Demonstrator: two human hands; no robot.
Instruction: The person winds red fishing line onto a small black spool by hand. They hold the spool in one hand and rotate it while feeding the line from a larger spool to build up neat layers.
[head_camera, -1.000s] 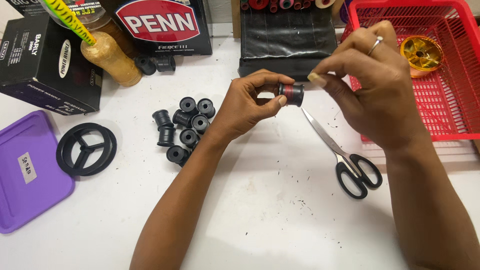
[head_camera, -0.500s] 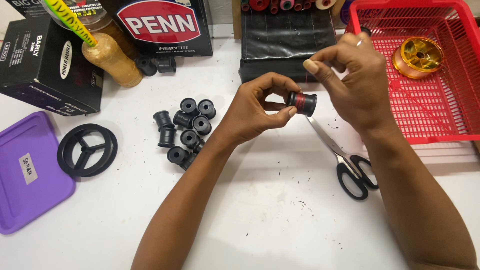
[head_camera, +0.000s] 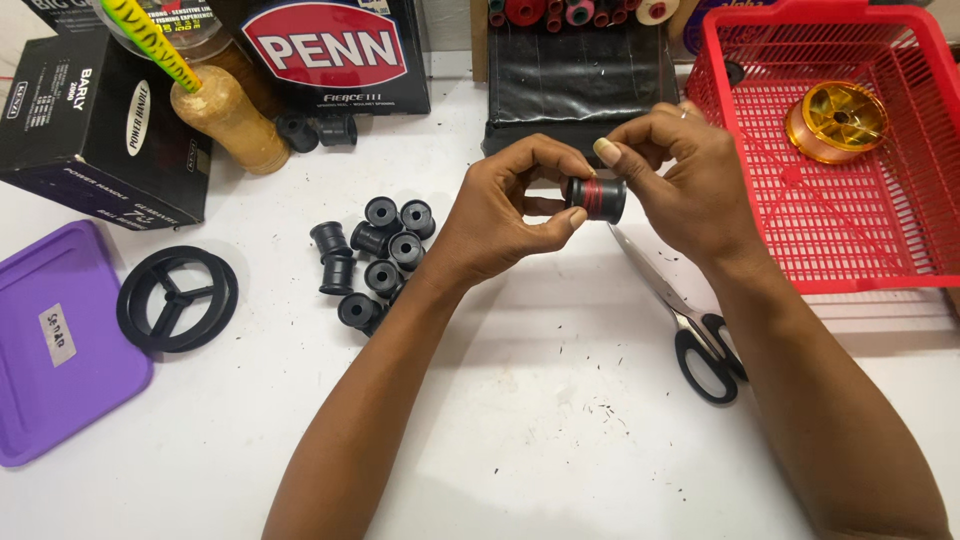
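left hand (head_camera: 505, 215): pinching a black spool (head_camera: 597, 198) (red thread on it), held above the table (head_camera: 520, 400)
right hand (head_camera: 680, 185): fingers curled, tips on the spool's far end
pile (head_camera: 372, 260): more black spools, left of the hands
scissors (head_camera: 685, 320): flat under the right wrist
basket (head_camera: 860, 230): red, gold reel (head_camera: 836, 120) inside
tray (head_camera: 60, 340): purple, far left

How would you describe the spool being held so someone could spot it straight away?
Start at the red basket on the right of the white table, then look just left of it, where both hands meet. The left hand pinches a small black spool, with the right hand touching it. Unlike the bare black spools heaped further left, it has red thread around its middle.
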